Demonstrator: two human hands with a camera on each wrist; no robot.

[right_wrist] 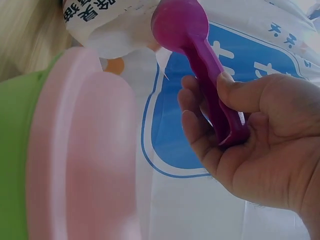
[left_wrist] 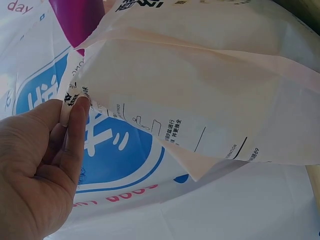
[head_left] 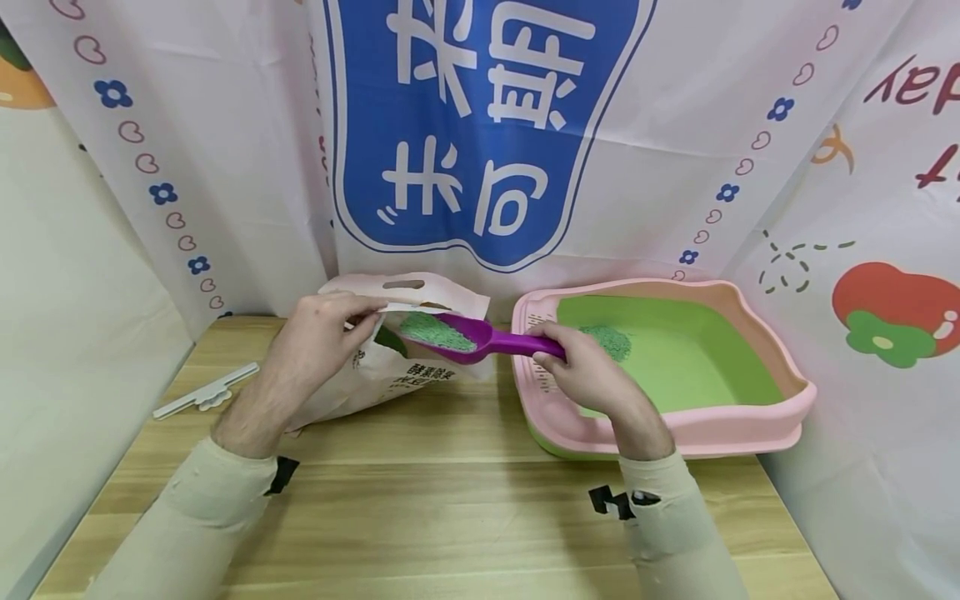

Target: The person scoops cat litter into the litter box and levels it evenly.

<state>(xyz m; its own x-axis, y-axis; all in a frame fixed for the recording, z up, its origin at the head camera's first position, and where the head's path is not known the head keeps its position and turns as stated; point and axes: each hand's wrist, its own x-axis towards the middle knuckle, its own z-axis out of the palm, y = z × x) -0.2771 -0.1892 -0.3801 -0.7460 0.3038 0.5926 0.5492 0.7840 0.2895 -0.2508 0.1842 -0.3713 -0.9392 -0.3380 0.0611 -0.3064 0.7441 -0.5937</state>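
My right hand point(head_left: 592, 367) grips the handle of a purple scoop point(head_left: 517, 342), its fingers and thumb wrapped round it in the right wrist view. Green granules point(head_left: 438, 332) fill the scoop's bowl, which lies at the mouth of a white bag point(head_left: 397, 379) with dark printing. With thumb and fingers my left hand point(head_left: 318, 342) pinches the bag's edge at its opening; the left wrist view shows this pinch on the bag's film point(left_wrist: 150, 95). To the right stands a litter box point(head_left: 750, 427) with a pink rim and green base, holding a small heap of green granules point(head_left: 609, 342).
A white sealing clip point(head_left: 206, 392) lies on the wooden table point(head_left: 442, 517) left of the bag. Printed white cloth point(head_left: 262, 167) hangs behind and on both sides of the table. The litter box's raised rim stands close by the right forearm.
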